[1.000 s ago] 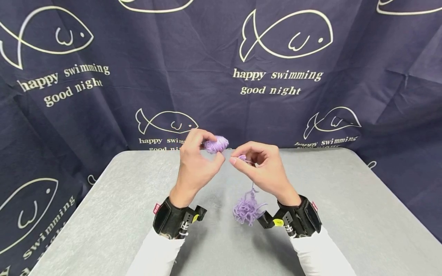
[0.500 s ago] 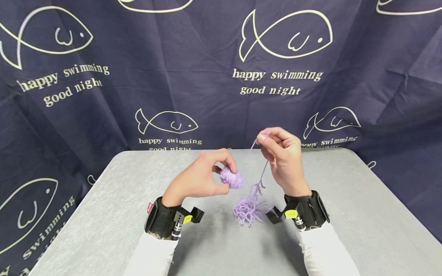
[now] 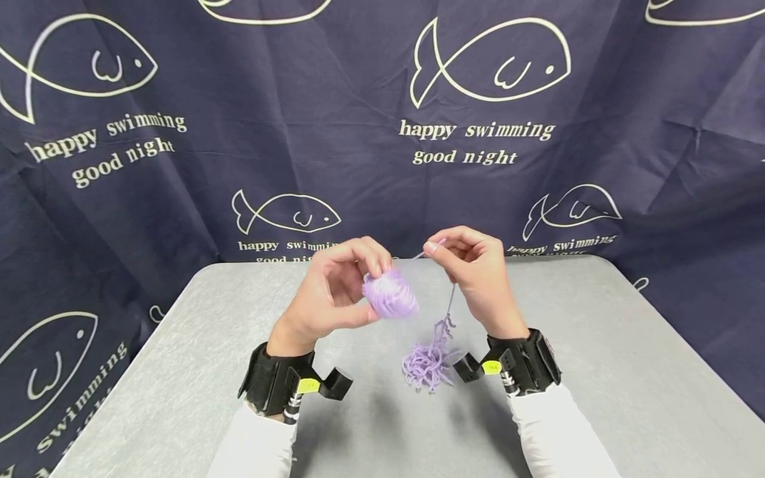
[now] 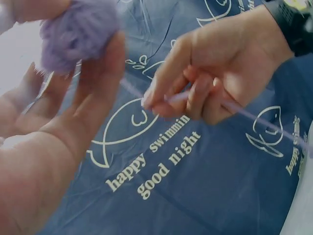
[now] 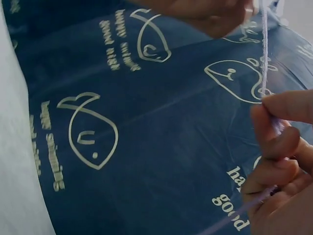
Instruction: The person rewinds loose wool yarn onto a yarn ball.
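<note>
**Yarn ball and feed strand held above a grey table**

Grey table, fish-print backdrop. Left hand grips the purple yarn ball aloft; right hand pinches the strand, keeping it taut above the loose tangle on the table.

Left hand raised again from low over the surface, now carrying the yarn ball higher above the loose yarn pile. Right hand lowered a little and brought closer to the ball, strand pinched. Ball turned, wound face toward the camera.
</note>
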{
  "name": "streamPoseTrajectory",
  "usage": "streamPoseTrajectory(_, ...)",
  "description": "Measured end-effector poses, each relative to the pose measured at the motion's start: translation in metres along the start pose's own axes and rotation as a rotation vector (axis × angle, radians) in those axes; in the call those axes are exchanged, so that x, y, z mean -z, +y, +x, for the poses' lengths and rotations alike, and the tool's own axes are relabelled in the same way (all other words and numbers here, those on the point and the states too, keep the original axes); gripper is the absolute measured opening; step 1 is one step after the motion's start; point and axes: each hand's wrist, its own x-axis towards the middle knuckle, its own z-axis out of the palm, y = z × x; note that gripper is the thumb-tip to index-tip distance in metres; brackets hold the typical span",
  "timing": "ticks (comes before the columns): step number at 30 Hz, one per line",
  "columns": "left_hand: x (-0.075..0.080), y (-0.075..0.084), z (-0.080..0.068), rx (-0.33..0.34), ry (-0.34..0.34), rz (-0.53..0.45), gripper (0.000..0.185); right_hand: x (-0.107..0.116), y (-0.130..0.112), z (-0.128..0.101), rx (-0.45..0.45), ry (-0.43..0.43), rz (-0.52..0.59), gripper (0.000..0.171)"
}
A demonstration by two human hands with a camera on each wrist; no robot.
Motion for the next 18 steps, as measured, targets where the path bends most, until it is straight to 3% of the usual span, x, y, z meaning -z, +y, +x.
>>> streamPoseTrajectory(7, -0.004, -0.007, 0.003, -0.119, 0.316, -0.091, 0.039, -0.005, 0.004, -0.005, 0.085, -0.183, -0.327, 0.005)
streamPoseTrajectory(14, -0.006, -0.009, 0.006, -0.168, 0.567, -0.106, 0.042, -0.012, 0.003, -0.011, 0.126, -0.287, -0.434, 0.004)
streamPoseTrajectory(18, -0.006, -0.012, 0.007, -0.202, 0.655, -0.029, 0.043, -0.016, 0.0, -0.013, 0.172, -0.369, -0.435, 0.004)
